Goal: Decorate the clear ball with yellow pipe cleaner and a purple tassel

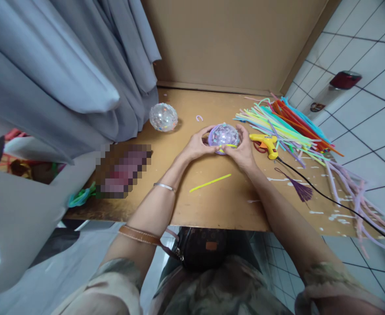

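Between my two hands is a clear decorated ball (224,134) with a purple strip round its edge and a yellow strip across its near side. My left hand (199,144) grips it from the left, thumb along the front. From the right my right hand (244,149) closes on the same ball, its thumb by the yellow strip. A loose yellow pipe cleaner (210,183) lies on the table just below my hands. Right of my right hand rests a yellow glue gun (267,144) with a black cord.
A second clear ball (163,117) stands at the back left, near a grey curtain (113,65). Bundled coloured pipe cleaners (291,124) cover the right side. A purple tassel (299,188) and a small curved piece (199,118) lie on the wooden table (179,210). A bottle (330,98) stands at far right.
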The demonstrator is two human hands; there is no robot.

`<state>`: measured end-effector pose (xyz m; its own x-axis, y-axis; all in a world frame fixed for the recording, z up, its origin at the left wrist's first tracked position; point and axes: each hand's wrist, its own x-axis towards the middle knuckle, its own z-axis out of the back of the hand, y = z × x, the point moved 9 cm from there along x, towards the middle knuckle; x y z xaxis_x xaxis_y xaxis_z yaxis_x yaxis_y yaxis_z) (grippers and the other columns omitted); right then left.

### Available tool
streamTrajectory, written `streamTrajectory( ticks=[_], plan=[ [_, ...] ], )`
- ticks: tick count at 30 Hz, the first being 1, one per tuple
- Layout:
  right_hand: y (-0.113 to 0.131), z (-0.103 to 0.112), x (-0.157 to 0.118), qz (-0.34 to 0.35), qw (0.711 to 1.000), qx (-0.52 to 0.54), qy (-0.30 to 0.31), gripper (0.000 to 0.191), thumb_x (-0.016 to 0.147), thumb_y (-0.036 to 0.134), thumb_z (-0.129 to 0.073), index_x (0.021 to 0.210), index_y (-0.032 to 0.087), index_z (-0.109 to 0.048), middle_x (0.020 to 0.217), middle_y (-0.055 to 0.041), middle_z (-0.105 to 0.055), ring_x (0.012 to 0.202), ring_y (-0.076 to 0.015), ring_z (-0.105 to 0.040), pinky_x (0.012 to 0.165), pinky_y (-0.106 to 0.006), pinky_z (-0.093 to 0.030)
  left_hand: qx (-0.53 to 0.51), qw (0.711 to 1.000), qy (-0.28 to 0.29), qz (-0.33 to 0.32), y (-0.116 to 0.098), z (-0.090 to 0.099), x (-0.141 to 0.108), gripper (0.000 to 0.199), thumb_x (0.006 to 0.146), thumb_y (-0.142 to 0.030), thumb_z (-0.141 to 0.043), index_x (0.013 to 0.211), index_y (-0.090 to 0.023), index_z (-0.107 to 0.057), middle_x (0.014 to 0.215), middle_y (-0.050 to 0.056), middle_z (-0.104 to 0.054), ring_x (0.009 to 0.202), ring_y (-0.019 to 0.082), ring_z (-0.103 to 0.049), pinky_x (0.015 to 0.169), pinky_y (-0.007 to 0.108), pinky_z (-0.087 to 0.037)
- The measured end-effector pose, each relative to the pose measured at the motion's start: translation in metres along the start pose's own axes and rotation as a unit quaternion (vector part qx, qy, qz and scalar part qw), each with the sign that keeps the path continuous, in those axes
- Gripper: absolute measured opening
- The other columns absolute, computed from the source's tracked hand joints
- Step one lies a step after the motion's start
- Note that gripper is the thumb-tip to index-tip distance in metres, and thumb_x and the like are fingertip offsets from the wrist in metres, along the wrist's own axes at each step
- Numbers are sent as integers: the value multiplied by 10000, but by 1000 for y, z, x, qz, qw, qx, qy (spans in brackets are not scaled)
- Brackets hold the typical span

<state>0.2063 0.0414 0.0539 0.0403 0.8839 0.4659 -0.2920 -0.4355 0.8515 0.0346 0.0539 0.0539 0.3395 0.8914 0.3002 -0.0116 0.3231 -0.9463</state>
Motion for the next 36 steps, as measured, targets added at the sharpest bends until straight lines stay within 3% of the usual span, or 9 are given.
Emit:
streamTrajectory(
  ticks=[7,13,20,36],
  plan=[
    [5,-3,-6,1,999,-31,-29,894,596,345,-839,1397,243,-457,1453,-146,-560,1394,-354,-544,1202,-579,-426,-8,1000,3,-8,-1,-1,1,975,573,-430,-948,1431,-133,-591,1425,195,-668,1251,333,-683,1039,442,-581],
    [8,-2,-4,-9,1000,5,-11,825,587,346,-829,1331,242,-487,1396,-131,-599,1316,-335,-599,1200,-563,-427,-24,1000,4,-3,3,1,2,1009,537,-473,-966,1426,-155,-611,1431,185,-667,1233,341,-690,1054,477,-570],
    [10,-2,-3,-13,1000,25,4,819,583,373,-846,1315,264,-497,1404,-117,-593,1358,-342,-560,1228,-565,-386,-29,1000,5,0,8,3,2,1029,522,-545,-970,1418,-188,-613,1448,175,-655,1242,353,-684,1068,511,-559],
    [12,-4,-6,-8,1000,29,6,827,575,384,-864,1302,252,-491,1399,-127,-585,1369,-353,-555,1226,-562,-397,-64,998,17,-17,6,-3,4,902,517,-419,-970,1293,-202,-567,1462,187,-621,1337,332,-616,1134,519,-489]
  ],
)
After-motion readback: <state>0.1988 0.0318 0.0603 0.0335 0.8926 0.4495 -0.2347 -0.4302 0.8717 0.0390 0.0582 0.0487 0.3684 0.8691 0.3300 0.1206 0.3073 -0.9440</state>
